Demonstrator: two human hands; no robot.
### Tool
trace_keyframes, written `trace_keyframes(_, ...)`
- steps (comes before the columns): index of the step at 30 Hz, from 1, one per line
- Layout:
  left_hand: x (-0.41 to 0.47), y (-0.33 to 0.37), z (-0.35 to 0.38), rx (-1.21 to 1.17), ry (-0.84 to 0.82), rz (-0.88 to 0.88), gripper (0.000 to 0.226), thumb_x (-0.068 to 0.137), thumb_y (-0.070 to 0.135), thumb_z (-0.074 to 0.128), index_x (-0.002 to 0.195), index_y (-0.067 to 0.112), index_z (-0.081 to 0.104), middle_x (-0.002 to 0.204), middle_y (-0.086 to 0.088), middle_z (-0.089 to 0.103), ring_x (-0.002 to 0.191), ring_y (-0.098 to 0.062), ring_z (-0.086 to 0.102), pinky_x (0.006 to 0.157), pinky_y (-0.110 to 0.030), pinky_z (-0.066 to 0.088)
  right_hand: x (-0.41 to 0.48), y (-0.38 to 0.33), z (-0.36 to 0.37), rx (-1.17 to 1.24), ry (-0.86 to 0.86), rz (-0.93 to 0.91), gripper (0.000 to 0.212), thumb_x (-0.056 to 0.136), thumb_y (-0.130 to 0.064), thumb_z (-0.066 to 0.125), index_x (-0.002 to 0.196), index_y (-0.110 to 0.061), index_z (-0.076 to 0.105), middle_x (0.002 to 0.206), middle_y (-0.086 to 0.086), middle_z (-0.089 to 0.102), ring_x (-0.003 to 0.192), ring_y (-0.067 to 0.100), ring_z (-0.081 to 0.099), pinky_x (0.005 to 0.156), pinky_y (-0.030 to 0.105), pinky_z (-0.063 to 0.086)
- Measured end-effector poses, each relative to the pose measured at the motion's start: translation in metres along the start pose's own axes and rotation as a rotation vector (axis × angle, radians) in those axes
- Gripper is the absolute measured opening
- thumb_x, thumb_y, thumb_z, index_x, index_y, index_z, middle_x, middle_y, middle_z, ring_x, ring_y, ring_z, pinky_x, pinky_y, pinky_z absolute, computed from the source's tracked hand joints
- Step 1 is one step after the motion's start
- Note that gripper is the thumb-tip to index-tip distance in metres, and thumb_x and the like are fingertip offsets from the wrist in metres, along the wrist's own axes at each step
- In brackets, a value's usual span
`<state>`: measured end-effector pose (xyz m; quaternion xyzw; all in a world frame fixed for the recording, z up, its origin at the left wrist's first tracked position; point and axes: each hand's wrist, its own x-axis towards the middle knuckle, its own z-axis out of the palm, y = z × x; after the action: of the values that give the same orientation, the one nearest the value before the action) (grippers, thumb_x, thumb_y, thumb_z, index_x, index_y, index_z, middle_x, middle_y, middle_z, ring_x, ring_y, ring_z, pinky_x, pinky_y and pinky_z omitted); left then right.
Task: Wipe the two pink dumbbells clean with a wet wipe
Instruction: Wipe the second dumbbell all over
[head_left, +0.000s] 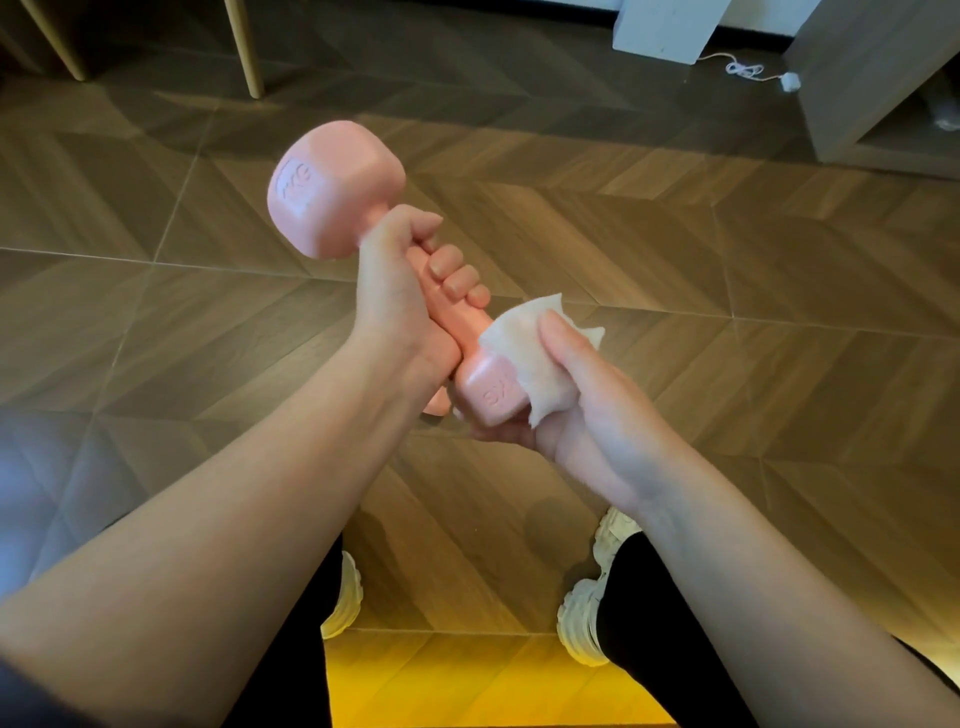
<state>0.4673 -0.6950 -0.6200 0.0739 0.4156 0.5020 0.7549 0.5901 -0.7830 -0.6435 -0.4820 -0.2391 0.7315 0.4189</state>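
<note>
A pink dumbbell (332, 187) is held in the air above the floor, tilted with one head up at the left and the other down at the centre. My left hand (410, 291) grips its handle, fingers curled round it. My right hand (576, 395) holds a white wet wipe (535, 358) wrapped against the lower head, with the thumb on top of the wipe. A small pink shape (435, 404) shows behind my left wrist; what it is cannot be told.
Brown herringbone wood floor (675, 260) lies below. Wooden furniture legs (248, 52) stand at the back left. A white block (665, 26), a white cable with plug (753, 73) and a grey cabinet (883, 93) are at the back right. My white shoes (587, 613) are beneath.
</note>
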Motion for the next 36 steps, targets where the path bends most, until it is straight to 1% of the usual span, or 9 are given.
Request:
trace_keyframes(3,0.001,0.0,-0.003,0.002,-0.005,-0.006,0.031,0.089,0.016,0.046,0.061,0.02,0.031,0.048,0.006,0.023,0.039,-0.012,0.023,0.041,-0.022,0.029,-0.003,-0.001,-0.012,0.062,-0.138,0.006,0.064,0.08,-0.041,0.068,0.136,-0.014,0.051,0.137,0.024,0.055,0.13,0.043,0.05,0.11,0.059,0.039)
trace_keyframes(7,-0.003,-0.005,-0.003,0.034,-0.029,-0.006,0.032,0.088,0.017,0.047,0.061,0.021,0.029,0.05,0.005,0.022,0.042,-0.013,0.021,0.042,-0.024,0.028,-0.001,0.006,-0.005,-0.03,-0.044,-0.031,0.057,0.078,-0.033,0.077,0.129,-0.018,0.055,0.12,0.009,0.068,0.115,0.027,0.064,0.097,0.044,0.054)
trace_keyframes(12,-0.001,-0.004,0.0,0.017,-0.052,0.002,0.032,0.088,0.016,0.045,0.06,0.021,0.03,0.048,0.005,0.022,0.039,-0.013,0.022,0.041,-0.023,0.028,0.002,0.004,0.004,0.026,0.09,-0.035,0.064,0.085,-0.055,0.061,0.131,-0.011,0.056,0.125,0.022,0.065,0.106,0.033,0.064,0.084,0.05,0.055)
trace_keyframes(15,0.0,-0.004,-0.001,-0.025,-0.086,0.018,0.032,0.089,0.016,0.045,0.061,0.02,0.032,0.047,0.006,0.025,0.039,-0.012,0.024,0.042,-0.023,0.029,0.0,-0.005,-0.008,0.162,-0.017,0.041,0.055,0.086,-0.049,0.056,0.125,-0.011,0.061,0.121,0.021,0.065,0.104,0.031,0.064,0.085,0.05,0.055)
trace_keyframes(19,-0.002,-0.008,-0.001,-0.09,-0.071,0.016,0.03,0.09,0.019,0.053,0.063,0.018,0.04,0.05,0.004,0.039,0.042,-0.011,0.039,0.047,-0.023,0.04,-0.003,-0.006,-0.016,0.272,-0.133,0.157,0.064,0.088,-0.046,0.057,0.14,-0.009,0.051,0.137,0.028,0.054,0.117,0.046,0.056,0.092,0.054,0.053)
trace_keyframes(22,-0.001,-0.009,0.0,-0.057,0.02,0.028,0.03,0.09,0.02,0.06,0.063,0.017,0.046,0.055,0.003,0.049,0.047,-0.012,0.049,0.053,-0.023,0.047,-0.002,0.0,-0.015,0.182,-0.105,0.036,0.06,0.085,-0.036,0.067,0.137,-0.009,0.053,0.139,0.024,0.055,0.128,0.042,0.053,0.102,0.06,0.046)
trace_keyframes(27,0.002,-0.007,-0.007,-0.055,0.093,0.021,0.03,0.091,0.022,0.058,0.069,0.02,0.038,0.049,0.007,0.032,0.04,-0.009,0.03,0.047,-0.023,0.034,-0.001,0.003,-0.009,-0.027,0.044,-0.077,0.035,0.08,-0.041,0.07,0.111,-0.026,0.07,0.119,0.007,0.071,0.109,0.024,0.066,0.104,0.059,0.042)
trace_keyframes(32,0.002,-0.004,-0.009,-0.052,0.064,0.048,0.031,0.09,0.018,0.051,0.064,0.02,0.034,0.049,0.007,0.027,0.039,-0.011,0.025,0.042,-0.022,0.031,-0.003,-0.003,-0.012,-0.026,-0.062,0.073,0.058,0.082,-0.035,0.072,0.134,-0.02,0.053,0.133,0.018,0.061,0.122,0.041,0.058,0.094,0.054,0.053)
trace_keyframes(36,0.002,-0.006,-0.008,-0.044,0.063,0.038,0.031,0.089,0.018,0.051,0.064,0.02,0.034,0.048,0.007,0.027,0.039,-0.01,0.024,0.043,-0.023,0.031,-0.005,0.0,-0.009,-0.075,-0.009,0.05,0.066,0.078,-0.031,0.076,0.136,-0.02,0.047,0.132,0.019,0.06,0.119,0.041,0.06,0.087,0.048,0.056)
